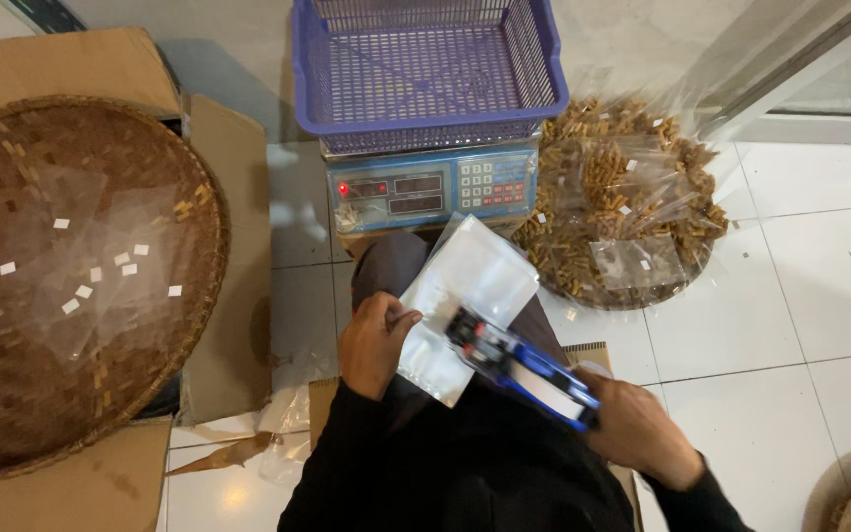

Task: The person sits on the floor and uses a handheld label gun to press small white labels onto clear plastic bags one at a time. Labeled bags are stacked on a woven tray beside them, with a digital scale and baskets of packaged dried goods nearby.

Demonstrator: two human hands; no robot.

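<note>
1. Two hands were at work over the lap: left hand (374,340) pinched shut on the edge of a clear plastic bag (468,300), keeping it flat & taut, prob. so the tool could reach it.
2. Right hand (637,431) was wrapped tight round a blue handheld tool (519,363), looked like a label/price gun w/ a white strip; its nose rested on the bag's lower part.
3. Bag lay across the person's knee, just in front of a blue digital scale (432,187) on the tiled floor (800,325).
4. Purple plastic basket (425,64) sat on the scale's pan, nothing visible in it.
5. Round tray (632,202) to the right held small tan pieces w/ clear bags on top, each w/ a little white square label.
6. Big woven tray (71,286) at left, resting on cardboard boxes (229,256), held flat clear bags (61,266) w/ white rectangular stickers — likely stacked within arm's reach.
</note>
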